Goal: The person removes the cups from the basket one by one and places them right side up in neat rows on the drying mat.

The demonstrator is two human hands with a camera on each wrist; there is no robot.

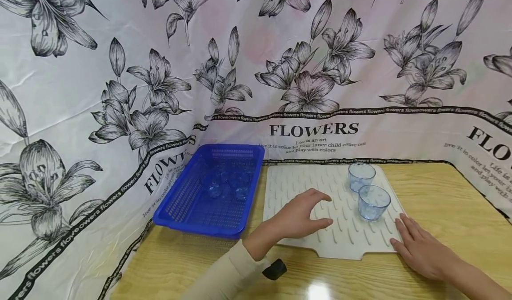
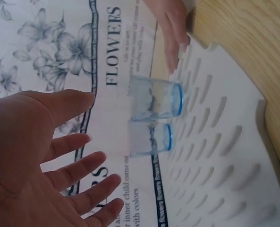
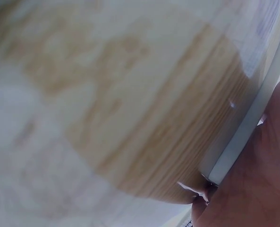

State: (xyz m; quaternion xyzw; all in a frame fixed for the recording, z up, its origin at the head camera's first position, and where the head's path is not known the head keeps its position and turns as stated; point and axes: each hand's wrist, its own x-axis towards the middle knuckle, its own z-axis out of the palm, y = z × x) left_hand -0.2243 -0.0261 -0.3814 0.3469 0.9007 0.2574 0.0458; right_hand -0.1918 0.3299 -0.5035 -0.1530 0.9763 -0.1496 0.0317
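Two clear blue glasses stand upright on the ridged white draining mat, toward its right side: a rear glass (image 1: pixel 362 178) and a front glass (image 1: pixel 373 203). My left hand (image 1: pixel 301 214) hovers over the mat (image 1: pixel 292 184), left of the glasses, fingers and thumb spread with nothing between them. The left wrist view shows the same hand (image 2: pixel 50 156) with fingers extended, apart from the glasses. At the mat's right edge my right hand (image 1: pixel 424 249) rests on the table, fingertips at the edge. In the right wrist view that hand (image 3: pixel 258 165) lies beside the mat's edge (image 3: pixel 239 142).
A blue plastic basket (image 1: pixel 204 226) with several clear glasses (image 1: pixel 241 193) inside stands left of the mat. The wood-grain table (image 1: pixel 440 193) extends to the right. A flower-printed cloth (image 1: pixel 240 91) hangs behind and along the left. A small black object (image 1: pixel 274 270) shows by the left sleeve.
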